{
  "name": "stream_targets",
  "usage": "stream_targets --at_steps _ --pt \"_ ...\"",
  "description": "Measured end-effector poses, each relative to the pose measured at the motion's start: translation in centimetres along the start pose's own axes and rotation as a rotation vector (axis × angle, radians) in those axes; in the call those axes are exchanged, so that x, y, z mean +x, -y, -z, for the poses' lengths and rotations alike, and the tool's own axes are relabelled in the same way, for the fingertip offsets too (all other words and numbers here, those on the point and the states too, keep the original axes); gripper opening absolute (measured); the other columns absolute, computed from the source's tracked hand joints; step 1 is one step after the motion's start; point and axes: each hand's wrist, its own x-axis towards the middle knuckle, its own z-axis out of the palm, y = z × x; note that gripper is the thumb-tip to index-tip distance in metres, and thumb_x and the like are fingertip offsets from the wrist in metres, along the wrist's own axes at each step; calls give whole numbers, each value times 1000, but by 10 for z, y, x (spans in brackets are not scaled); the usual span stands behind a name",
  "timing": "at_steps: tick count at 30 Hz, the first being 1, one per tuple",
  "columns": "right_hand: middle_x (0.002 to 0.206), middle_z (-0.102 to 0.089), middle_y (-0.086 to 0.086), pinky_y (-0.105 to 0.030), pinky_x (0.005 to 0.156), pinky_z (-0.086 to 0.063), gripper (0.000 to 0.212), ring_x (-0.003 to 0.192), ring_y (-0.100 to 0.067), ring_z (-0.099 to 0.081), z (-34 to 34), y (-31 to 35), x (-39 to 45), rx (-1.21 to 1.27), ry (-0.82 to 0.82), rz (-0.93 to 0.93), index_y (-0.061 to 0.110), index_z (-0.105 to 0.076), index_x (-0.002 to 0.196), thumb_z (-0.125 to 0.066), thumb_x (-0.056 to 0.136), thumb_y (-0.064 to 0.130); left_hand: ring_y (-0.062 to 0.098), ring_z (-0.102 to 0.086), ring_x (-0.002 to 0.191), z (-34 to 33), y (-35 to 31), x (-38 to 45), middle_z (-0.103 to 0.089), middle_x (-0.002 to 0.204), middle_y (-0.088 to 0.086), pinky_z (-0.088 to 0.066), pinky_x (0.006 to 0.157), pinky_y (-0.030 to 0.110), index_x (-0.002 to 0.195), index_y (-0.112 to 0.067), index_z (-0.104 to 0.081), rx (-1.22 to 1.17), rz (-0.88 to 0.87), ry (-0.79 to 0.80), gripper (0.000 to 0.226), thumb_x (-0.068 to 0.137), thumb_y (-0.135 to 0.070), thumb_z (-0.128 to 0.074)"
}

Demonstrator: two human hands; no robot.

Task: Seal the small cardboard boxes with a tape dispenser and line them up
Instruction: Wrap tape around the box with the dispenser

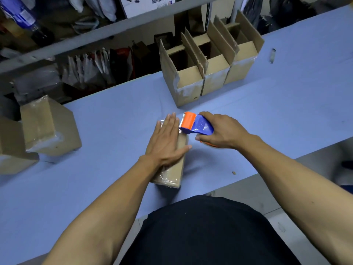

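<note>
I see my left hand [166,139] flat, fingers straight, pressing the box [172,165] on the blue surface [86,188]; right hand [223,131] gripping the dispenser [194,124] at the box's far end; three open boxes [208,60] lined up beyond

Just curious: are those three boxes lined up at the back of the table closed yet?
No, open. All three boxes have their top flaps standing upright, and their dark insides show between them.
</note>
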Motion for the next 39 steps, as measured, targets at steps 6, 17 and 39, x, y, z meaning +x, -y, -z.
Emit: stream_targets --at_steps 6,17,39 --pt "125 -60 -2 -34 77 -41 85 111 -27 -58 7 -30 -26 -81 21 -56 36 -20 155 -50 85 73 17 11 152 3 -5 1 9 166 5 7 123 43 158 -11 -1 30 42 -17 92 87 -64 -24" --pt "117 -58 -6 -32 70 -38 79 105 -27 -59 20 -6 -12 -277 77 -58 40 -20 154 -52 87 68 16 12 152 5 -10 1 8 166 4 8 123 42 158 -12 -1 10 53 -4 89 90 -61 -33" --pt "106 -58 -20 -31 61 -28 56 94 -37 -57 -55 42 33 214 71 -378 4 -43 134 -56 81 -6 18 -42 134 14 6 -24 -47 145 3 -31 112 25 142 -10 -47 -793 642 -491 49 95 -19 -58"
